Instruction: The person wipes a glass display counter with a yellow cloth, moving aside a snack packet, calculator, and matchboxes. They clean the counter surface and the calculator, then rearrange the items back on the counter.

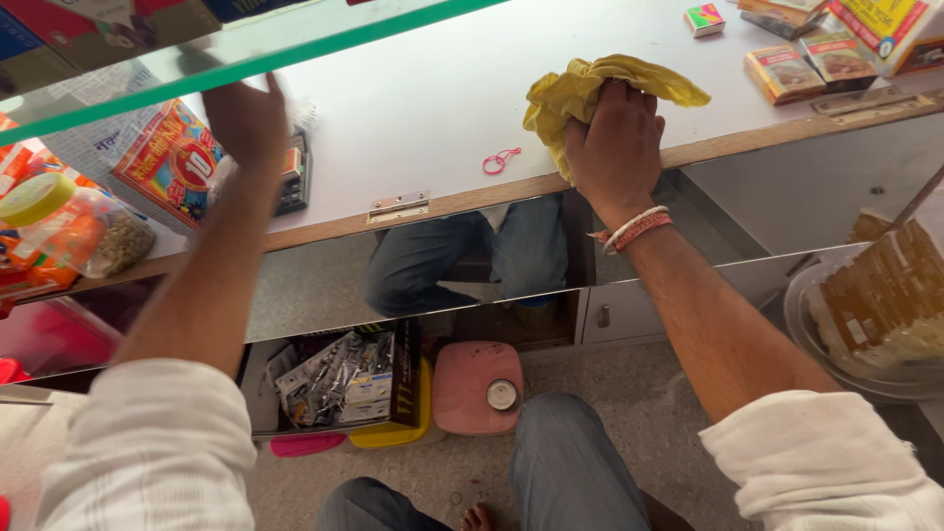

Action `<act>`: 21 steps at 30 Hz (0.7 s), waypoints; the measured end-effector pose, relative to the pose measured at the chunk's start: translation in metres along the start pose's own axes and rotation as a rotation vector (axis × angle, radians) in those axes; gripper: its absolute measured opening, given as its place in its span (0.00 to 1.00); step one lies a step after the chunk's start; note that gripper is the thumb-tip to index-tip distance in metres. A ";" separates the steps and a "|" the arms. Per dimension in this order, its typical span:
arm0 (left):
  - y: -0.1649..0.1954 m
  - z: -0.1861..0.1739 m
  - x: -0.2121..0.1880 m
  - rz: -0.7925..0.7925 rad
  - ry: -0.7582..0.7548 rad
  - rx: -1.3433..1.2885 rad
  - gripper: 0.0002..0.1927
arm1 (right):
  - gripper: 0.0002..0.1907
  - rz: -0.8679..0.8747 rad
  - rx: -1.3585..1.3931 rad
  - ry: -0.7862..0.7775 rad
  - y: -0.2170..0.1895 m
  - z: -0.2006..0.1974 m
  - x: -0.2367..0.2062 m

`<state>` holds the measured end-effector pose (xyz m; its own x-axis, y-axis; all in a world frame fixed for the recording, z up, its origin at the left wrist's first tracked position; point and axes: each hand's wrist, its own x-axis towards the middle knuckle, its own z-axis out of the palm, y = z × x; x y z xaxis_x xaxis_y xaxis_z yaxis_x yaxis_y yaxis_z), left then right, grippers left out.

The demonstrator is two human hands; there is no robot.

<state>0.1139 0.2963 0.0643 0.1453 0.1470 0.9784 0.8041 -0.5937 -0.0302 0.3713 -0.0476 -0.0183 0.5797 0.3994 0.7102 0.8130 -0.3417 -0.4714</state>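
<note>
Yellow cloth point(590, 90), crumpled, bunched under right hand point(615, 147).

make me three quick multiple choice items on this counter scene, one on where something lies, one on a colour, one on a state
1. Where does the pink rubber band lie?
A. on the white countertop, left of the cloth
B. on the floor by the pink scale
C. inside the clear bowl

2. What colour is the cloth under the right hand?
A. blue
B. yellow
C. white

3. What state is the cloth in?
A. folded into a neat square
B. hanging from a hook
C. crumpled, pressed under the hand at the counter edge

Answers:
1 A, the band rests on the bare white top just left of the cloth.
2 B, the fabric around the fingers is plainly yellow.
3 C, it bunches in loose folds beneath the right hand, while the left hand is raised at the glass shelf.
</note>
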 end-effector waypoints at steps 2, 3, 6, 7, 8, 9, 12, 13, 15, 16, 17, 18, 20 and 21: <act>0.044 -0.012 -0.025 -0.124 -0.330 -0.368 0.29 | 0.24 0.029 -0.009 -0.015 0.000 0.001 0.002; 0.068 -0.022 -0.036 -0.059 -0.478 -0.486 0.14 | 0.24 0.044 -0.012 -0.021 0.000 0.002 0.002; 0.131 -0.051 -0.048 0.151 -0.967 -1.018 0.12 | 0.23 0.044 -0.001 -0.013 -0.002 0.001 0.002; 0.146 -0.060 -0.047 0.210 -1.113 -1.077 0.15 | 0.22 0.049 -0.006 -0.026 -0.002 0.000 0.002; 0.158 -0.066 -0.044 0.280 -1.082 -1.050 0.15 | 0.22 0.053 -0.011 -0.037 -0.003 -0.001 0.002; 0.168 -0.072 -0.040 0.349 -1.050 -1.022 0.15 | 0.22 0.058 -0.017 -0.048 -0.003 -0.002 0.002; 0.180 -0.081 -0.033 0.456 -1.029 -0.950 0.06 | 0.22 0.058 -0.032 -0.052 -0.004 -0.004 0.003; 0.181 -0.081 -0.033 0.473 -1.036 -0.927 0.03 | 0.23 0.059 -0.034 -0.050 -0.004 -0.004 0.003; 0.180 -0.081 -0.033 0.477 -1.078 -0.854 0.04 | 0.23 0.063 -0.036 -0.046 -0.005 -0.004 0.003; 0.178 -0.082 -0.034 0.479 -1.101 -0.816 0.05 | 0.23 0.059 -0.035 -0.043 -0.005 -0.004 0.003; 0.175 -0.083 -0.034 0.474 -1.120 -0.807 0.05 | 0.23 0.056 -0.032 -0.041 -0.005 -0.004 0.003; 0.168 -0.086 -0.033 0.471 -1.139 -0.798 0.06 | 0.23 0.053 -0.030 -0.037 -0.005 -0.004 0.003; 0.153 -0.094 -0.027 0.414 -1.201 -0.765 0.08 | 0.23 0.058 -0.039 -0.039 -0.005 -0.004 0.002; 0.142 -0.101 -0.022 0.361 -1.244 -0.739 0.09 | 0.23 0.061 -0.044 -0.039 -0.004 -0.004 0.002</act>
<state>0.1666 0.1290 0.0592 0.9601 0.2461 0.1329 0.2072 -0.9449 0.2533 0.3690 -0.0482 -0.0126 0.6306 0.4095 0.6593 0.7734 -0.4029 -0.4894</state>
